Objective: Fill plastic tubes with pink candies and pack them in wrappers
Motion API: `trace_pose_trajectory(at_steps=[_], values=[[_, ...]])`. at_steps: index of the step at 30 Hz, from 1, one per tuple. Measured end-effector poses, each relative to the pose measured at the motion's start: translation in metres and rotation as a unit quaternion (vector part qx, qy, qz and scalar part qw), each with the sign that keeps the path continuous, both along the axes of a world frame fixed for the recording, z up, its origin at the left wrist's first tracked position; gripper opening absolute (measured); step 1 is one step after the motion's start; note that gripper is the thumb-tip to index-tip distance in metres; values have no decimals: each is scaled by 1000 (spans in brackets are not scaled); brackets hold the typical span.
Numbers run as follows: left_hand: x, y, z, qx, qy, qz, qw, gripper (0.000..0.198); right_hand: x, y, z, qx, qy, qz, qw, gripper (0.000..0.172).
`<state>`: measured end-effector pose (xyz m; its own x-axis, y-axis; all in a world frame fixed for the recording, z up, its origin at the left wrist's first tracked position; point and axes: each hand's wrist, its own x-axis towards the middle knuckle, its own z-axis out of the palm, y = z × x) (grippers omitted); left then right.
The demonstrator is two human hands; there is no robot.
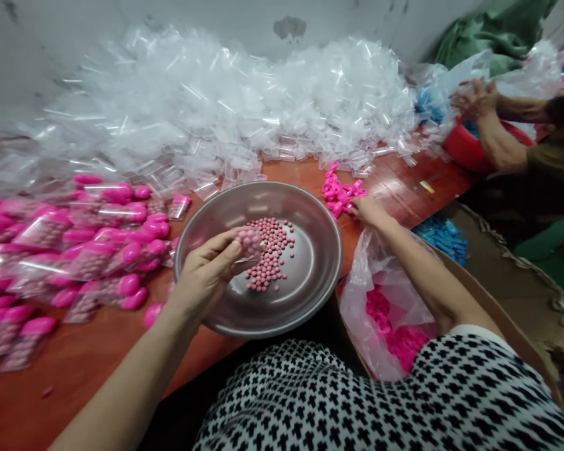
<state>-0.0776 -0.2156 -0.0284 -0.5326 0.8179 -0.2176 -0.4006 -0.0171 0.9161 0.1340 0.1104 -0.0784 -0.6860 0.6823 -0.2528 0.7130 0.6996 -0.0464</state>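
Over a wide metal bowl (310,275), my left hand (211,263) grips a small clear plastic container (248,243) filled with pink balls. Loose pink candy-like balls (267,257) lie in the middle of the bowl, partly behind that hand. To the right of the rim, my right hand (369,210) is at a small heap of bright pink plastic caps (338,191). Its fingers are pinched at the near edge of the heap, on a cap; the fingertips are partly hidden.
Filled clear containers with pink caps (84,244) pile up at left. A large heap of empty clear containers (225,94) lines the wall. Beside my lap, a plastic bag (357,313) holds more pink pieces. At far right, another person's hands (479,100) work above a red basin (465,147).
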Motion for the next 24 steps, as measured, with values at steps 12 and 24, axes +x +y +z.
trace_pose_trajectory(at_steps=[12, 24], values=[[0, -1, -4, 49, -56, -58, 996, 53, 5, 3, 0, 32, 29, 29, 999, 12], [8, -2, -10, 95, 146, -74, 982, 40, -40, -116, 84, -178, 470, 71, 862, 31]])
